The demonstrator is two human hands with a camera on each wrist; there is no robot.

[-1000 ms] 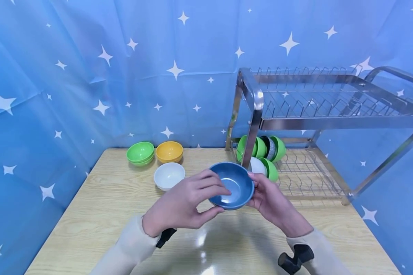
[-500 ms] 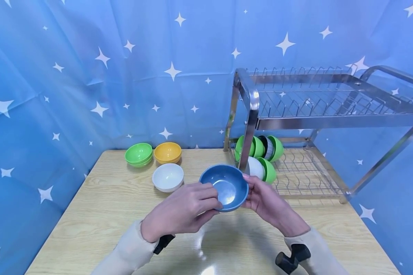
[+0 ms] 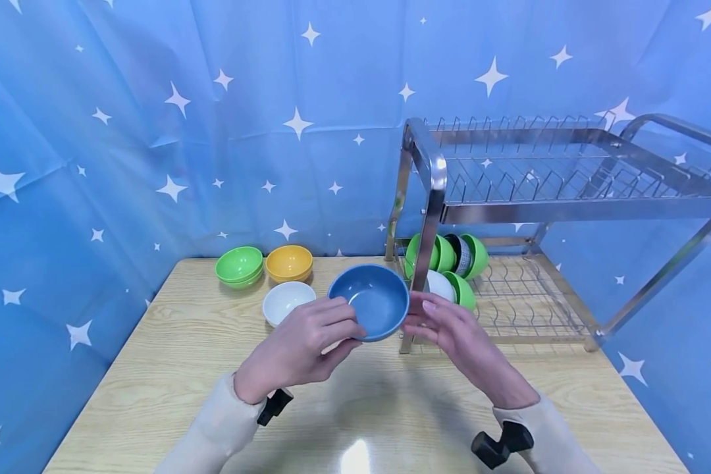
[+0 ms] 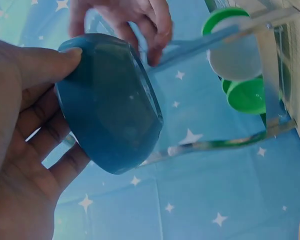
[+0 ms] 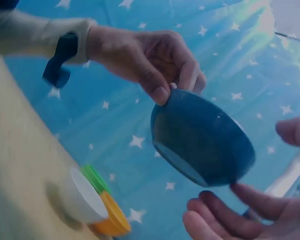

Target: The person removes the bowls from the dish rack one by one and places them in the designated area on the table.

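A blue bowl (image 3: 374, 304) is held in the air above the table, its hollow facing up towards the head camera. My left hand (image 3: 305, 343) pinches its near left rim. In the left wrist view the thumb presses the outside of the blue bowl (image 4: 110, 105), while fingers reach behind it. My right hand (image 3: 465, 345) is at the bowl's right side, fingers loosely spread and not gripping it. One finger of the right hand (image 5: 270, 210) meets or nearly meets the bowl's lower edge in the right wrist view; contact is unclear.
Stacked green bowls (image 3: 239, 264), a yellow bowl (image 3: 289, 263) and a white bowl (image 3: 286, 301) stand at the back left of the wooden table (image 3: 148, 395). A two-tier metal dish rack (image 3: 559, 212) on the right has several bowls (image 3: 477, 255) on its lower level.
The blue bowl has moved left and slightly up with my left hand, which now grips its rim. My right hand has let go of the bowl's right side, its fingers loosening.
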